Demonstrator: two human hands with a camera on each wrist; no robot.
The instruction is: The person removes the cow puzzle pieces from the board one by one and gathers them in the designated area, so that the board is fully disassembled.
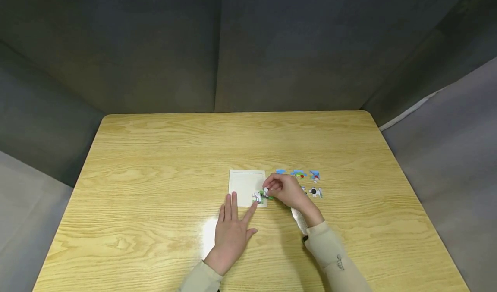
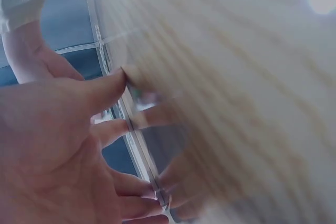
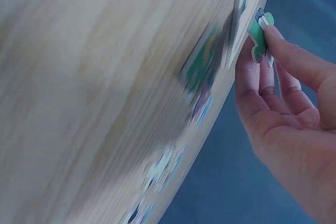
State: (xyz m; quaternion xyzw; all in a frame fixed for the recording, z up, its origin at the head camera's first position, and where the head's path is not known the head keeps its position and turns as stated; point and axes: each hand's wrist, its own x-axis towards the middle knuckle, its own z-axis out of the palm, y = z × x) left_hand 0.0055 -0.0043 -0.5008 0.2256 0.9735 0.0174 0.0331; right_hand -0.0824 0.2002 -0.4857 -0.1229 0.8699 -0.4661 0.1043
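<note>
A square white puzzle tray (image 1: 243, 180) lies on the table, with a jigsaw piece (image 1: 256, 197) in its near right corner. My left hand (image 1: 231, 236) is spread flat at the tray's near edge, its index fingertip right at that corner piece. Over the tray's right side, my right hand (image 1: 289, 191) pinches another jigsaw piece (image 3: 258, 38), green with some white and dark lines, between thumb and fingers. In the right wrist view it is held tilted beside the tray's edge. The left wrist view shows the left hand's palm and extended fingers (image 2: 107, 132) close to the tabletop.
Right of the tray lie several loose jigsaw pieces in rows, among them a blue one with red (image 1: 315, 175) and a black-and-white one (image 1: 316, 192). A green piece (image 3: 202, 61) lies on the table near the tray. Dark curtains (image 1: 155, 46) hang behind the wooden table (image 1: 155, 175).
</note>
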